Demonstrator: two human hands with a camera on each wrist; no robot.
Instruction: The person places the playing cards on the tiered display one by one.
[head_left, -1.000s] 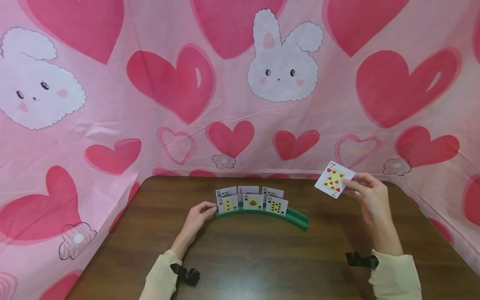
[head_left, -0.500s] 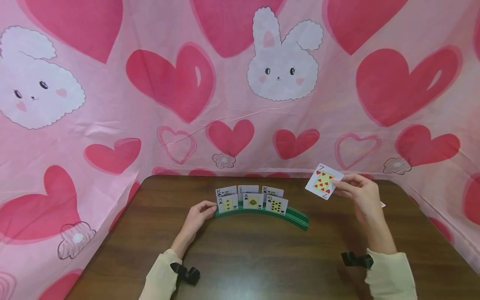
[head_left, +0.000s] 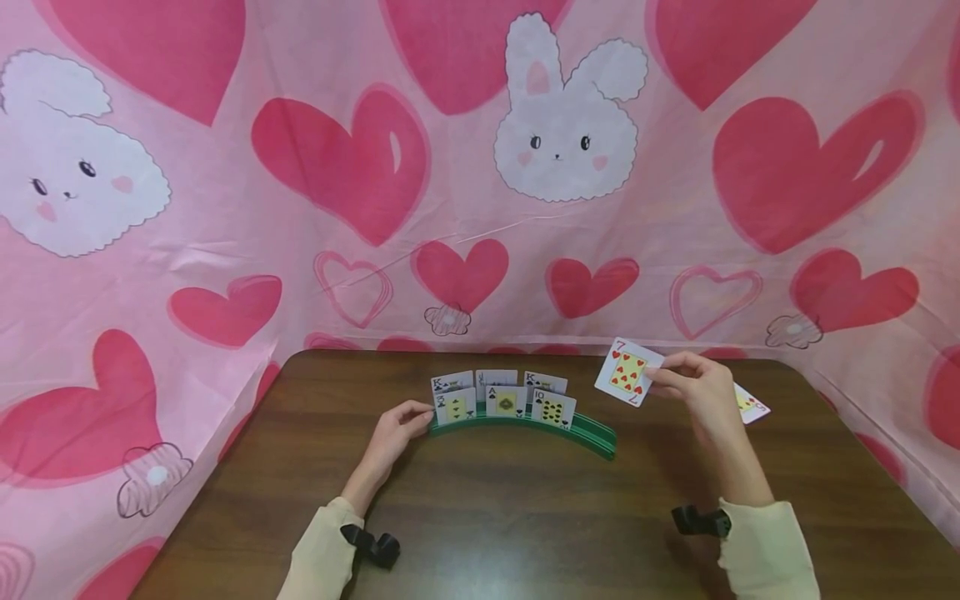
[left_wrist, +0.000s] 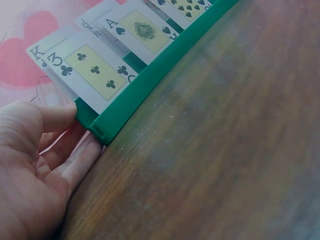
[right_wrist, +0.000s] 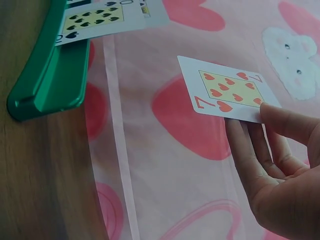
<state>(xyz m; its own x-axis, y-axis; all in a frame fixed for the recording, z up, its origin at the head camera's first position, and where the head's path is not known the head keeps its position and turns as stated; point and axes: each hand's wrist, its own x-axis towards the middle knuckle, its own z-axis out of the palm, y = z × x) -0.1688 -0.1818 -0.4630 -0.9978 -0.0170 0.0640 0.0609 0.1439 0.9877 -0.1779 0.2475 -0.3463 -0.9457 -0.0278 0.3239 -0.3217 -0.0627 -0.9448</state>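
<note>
A curved green card holder (head_left: 592, 436) stands on the table with playing cards upright in two rows. In its front row are the three of clubs (head_left: 455, 407), the ace of spades (head_left: 506, 402) and the ten of spades (head_left: 553, 410). Behind these, kings and another card are partly hidden. My left hand (head_left: 393, 432) grips the holder's left end, thumb at its edge in the left wrist view. Between thumb and fingers, my right hand (head_left: 708, 396) pinches the seven of hearts (right_wrist: 230, 90), held in the air right of the holder, its face showing.
Another red-suited card (head_left: 752, 404) lies on the table behind my right hand, partly covered by it. The holder's right end has a bare groove (right_wrist: 65, 82). A pink cloth (head_left: 465, 208) with hearts and rabbits hangs around the wooden table (head_left: 487, 517).
My right hand has moved left toward the holder with the seven of hearts, uncovering the card on the table behind it. My left hand has stayed at the holder's end.
</note>
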